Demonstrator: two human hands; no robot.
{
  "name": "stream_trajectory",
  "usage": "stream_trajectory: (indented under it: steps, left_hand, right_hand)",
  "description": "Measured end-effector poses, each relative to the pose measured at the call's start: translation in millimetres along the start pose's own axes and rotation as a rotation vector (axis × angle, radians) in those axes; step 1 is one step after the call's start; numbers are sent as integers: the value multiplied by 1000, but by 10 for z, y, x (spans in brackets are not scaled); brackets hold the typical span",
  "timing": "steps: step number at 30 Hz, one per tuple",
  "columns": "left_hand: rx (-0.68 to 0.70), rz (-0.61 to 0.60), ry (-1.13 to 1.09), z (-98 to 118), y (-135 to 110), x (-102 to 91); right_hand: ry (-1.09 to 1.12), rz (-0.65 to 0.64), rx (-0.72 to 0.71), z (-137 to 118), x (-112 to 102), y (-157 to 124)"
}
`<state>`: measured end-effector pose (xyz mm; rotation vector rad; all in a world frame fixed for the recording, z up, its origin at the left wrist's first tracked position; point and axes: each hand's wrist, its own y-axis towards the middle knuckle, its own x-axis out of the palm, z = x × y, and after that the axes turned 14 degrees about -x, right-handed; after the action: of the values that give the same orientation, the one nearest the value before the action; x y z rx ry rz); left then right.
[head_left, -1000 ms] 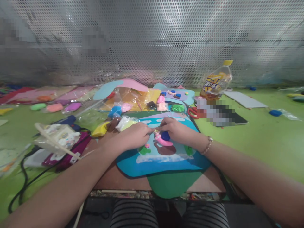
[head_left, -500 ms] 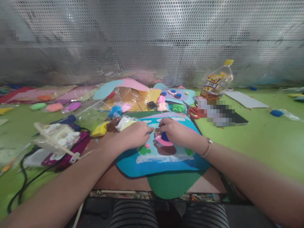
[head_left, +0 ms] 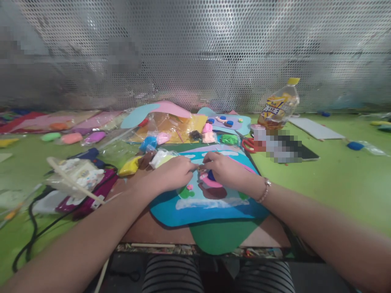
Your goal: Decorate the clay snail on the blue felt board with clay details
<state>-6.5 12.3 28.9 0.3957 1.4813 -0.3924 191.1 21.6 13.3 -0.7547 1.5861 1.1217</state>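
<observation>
1. Movement noted: my right hand sits slightly further left than a second ago and covers more of the blue piece; my left hand shows little change.
2. Hands: both are bent, fingertips meeting at the head end of the small pink figure. I cannot tell whether either pinches it or only touches it.
3. Location: the figure lies on the blue sheet, above a brown patch.
4. Risk, in my judgement: uneven fingertip pressure could dent or twist the head end, if the material is as soft as it looks.
5. Risk: my right palm, low over the blue piece, could flatten or drag it.
6. Risk: the sheet's near edge overlaps a green sheet; a forearm catching it could shift everything.
7. Containers: a capped bottle holds amber liquid, low down. Clear packets hold coloured lumps: yellow, blue and green.
</observation>
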Motion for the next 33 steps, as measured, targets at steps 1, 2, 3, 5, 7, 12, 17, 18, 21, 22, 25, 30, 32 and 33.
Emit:
stream_trajectory:
  steps: [1,2,3,5,7,12,17,18,21,22,25,30,32,33]
  left_hand:
    - [2,1,-1,-3,-1,4]
    - [3,2,-2,-5,-2,6]
    - [3,3,-2,-7,-3,7]
    - [3,1,-3,-8,-6,3]
    - [4,-3,-5,-5,-8,-5]
    - [0,-27,4,15,-19,-23]
    - [0,-32,-13,22,-32,-24]
    - [-1,-31,-28,21,-32,-23]
    - [1,-33,-83,20,-27,-18]
    - [1,-35,-101,21,-25,-16]
    - [-18,-43,-142,29,-17,-8]
    - [-65,-62,-183,39,-8,7]
    - [-68,-65,-187,38,-6,10]
    - [-71,-67,-190,36,-6,11]
  right_hand:
    - [5,-2,-1,-1,1,0]
    - [8,-1,-2,-2,2,0]
    - [11,0,-4,0,3,-1]
    - [19,2,-5,5,7,0]
    - [33,25,6,14,12,1]
    - [44,41,29,47,24,-3]
    - [30,-9,45,85,34,-28]
    - [35,-11,45,91,35,-31]
    - [61,-12,38,97,30,-32]
    - [68,-5,38,93,26,-30]
    - [47,42,53,71,15,-24]
    - [42,18,47,49,11,-32]
    - [68,17,48,56,16,-36]
    - [82,19,49,62,19,-37]
